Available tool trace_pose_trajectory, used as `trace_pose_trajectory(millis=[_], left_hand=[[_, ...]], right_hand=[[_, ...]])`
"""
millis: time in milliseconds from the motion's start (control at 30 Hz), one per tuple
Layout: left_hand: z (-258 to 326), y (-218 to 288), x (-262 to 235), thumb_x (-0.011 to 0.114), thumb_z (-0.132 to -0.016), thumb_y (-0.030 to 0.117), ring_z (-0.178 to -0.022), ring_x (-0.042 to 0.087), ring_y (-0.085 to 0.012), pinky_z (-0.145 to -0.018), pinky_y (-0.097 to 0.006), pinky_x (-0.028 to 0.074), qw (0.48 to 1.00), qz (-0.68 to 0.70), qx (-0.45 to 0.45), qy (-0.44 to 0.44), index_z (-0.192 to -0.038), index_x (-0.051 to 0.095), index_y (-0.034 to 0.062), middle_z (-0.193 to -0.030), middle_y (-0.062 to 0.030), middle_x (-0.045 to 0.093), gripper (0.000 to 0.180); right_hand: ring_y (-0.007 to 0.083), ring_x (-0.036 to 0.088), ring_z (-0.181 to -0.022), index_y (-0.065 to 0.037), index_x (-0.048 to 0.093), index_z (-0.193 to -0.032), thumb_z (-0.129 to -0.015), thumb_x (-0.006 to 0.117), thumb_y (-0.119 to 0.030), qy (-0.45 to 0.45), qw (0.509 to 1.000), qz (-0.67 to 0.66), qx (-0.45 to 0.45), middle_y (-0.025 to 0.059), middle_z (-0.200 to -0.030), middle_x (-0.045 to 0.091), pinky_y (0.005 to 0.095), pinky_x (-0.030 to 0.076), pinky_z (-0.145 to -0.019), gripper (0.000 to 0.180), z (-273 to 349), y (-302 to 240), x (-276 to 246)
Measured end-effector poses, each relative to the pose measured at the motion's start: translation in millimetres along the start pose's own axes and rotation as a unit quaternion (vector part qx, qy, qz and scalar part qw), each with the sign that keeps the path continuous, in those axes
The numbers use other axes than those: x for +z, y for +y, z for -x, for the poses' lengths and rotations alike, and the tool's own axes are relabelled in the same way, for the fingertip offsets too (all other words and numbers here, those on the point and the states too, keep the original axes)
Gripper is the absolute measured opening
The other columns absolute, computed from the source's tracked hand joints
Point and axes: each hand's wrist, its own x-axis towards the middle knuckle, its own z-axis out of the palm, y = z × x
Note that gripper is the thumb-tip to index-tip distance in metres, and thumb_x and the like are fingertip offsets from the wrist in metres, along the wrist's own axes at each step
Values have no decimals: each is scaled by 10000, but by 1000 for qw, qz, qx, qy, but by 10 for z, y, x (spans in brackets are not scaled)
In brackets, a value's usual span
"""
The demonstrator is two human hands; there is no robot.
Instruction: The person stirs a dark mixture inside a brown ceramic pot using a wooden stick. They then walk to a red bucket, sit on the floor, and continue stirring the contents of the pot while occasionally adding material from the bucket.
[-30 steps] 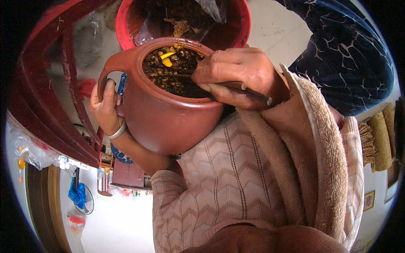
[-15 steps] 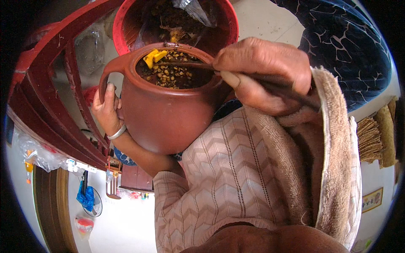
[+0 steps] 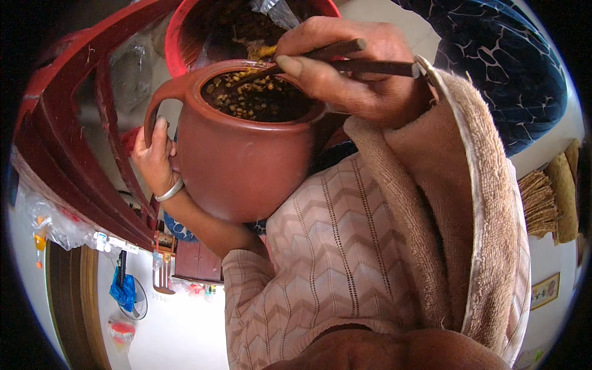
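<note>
My right hand (image 3: 357, 68) is closed around a pair of dark chopsticks (image 3: 376, 66) above the far right of a reddish-brown clay pot (image 3: 240, 166). One chopstick crosses the pot's mouth, over wet, yellowish pieces (image 3: 259, 102) in dark liquid. Just past the pot's far rim, by my right fingertips, shows something yellow (image 3: 266, 51); my hand partly hides it, and I cannot tell whether the chopsticks touch it. At the pot's left, my left hand (image 3: 157, 157) grips the handle (image 3: 160, 102), thumb up along it.
Directly behind the pot stands a red bucket (image 3: 174, 46) with a clear plastic bag (image 3: 277, 11) and dark, wet scraps inside. Curved dark-red wooden furniture (image 3: 68, 98) rises at the left. Dark blue patterned cloth (image 3: 499, 68) lies at the far right.
My right hand has moved up and left with the chopsticks. The yellow pieces that lay at the chopstick tips inside the pot's mouth no longer show there; yellow now shows beyond the rim.
</note>
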Motion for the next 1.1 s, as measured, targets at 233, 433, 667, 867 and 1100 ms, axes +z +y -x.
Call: trace_pose_trajectory(millis=[233, 433, 667, 867, 1100], left_hand=[[-11, 14, 15, 723, -873, 158, -527, 408, -25, -455, -202, 327, 1000, 6, 1, -6, -991, 659, 2, -720, 20, 542, 206], [27, -5, -15, 729, -870, 169, -518, 399, -27, -458, -203, 325, 1000, -1, -7, -5, -983, 658, 0, -695, 31, 523, 216], [7, 38, 19, 733, -870, 179, -519, 402, -30, -461, -203, 323, 1000, -10, -2, -7, -961, 655, 6, -694, 32, 521, 210], [21, 22, 26, 724, -877, 174, -521, 403, -33, -457, -205, 325, 1000, 7, -9, 0, -956, 653, 6, -692, 30, 519, 198], [1, 19, 36, 739, -862, 189, -521, 400, -30, -455, -207, 327, 1000, 15, -16, 1, -954, 657, 4, -694, 25, 529, 222]], right_hand=[[184, 655, -831, 20, 679, -974, -877, 660, -93, -40, 993, -107, 27, 115, -869, 687, 299, 511, -743, 150, 106, 38, 82], [280, 665, -751, -33, 657, -956, -839, 678, -129, -81, 992, 57, -78, 137, -866, 664, 348, 532, -670, 153, 146, 338, 154], [283, 656, -686, -23, 647, -928, -804, 675, -53, -31, 976, 139, -164, 123, -800, 634, 356, 524, -592, 130, 216, 219, 8], [290, 681, -725, 19, 651, -924, -785, 663, 5, -20, 963, 196, -182, 154, -833, 657, 336, 560, -642, 139, 301, 53, -118], [232, 672, -727, 52, 654, -936, -885, 628, -40, 30, 985, 91, -141, 157, -842, 668, 305, 536, -674, 109, 293, -169, -224]])
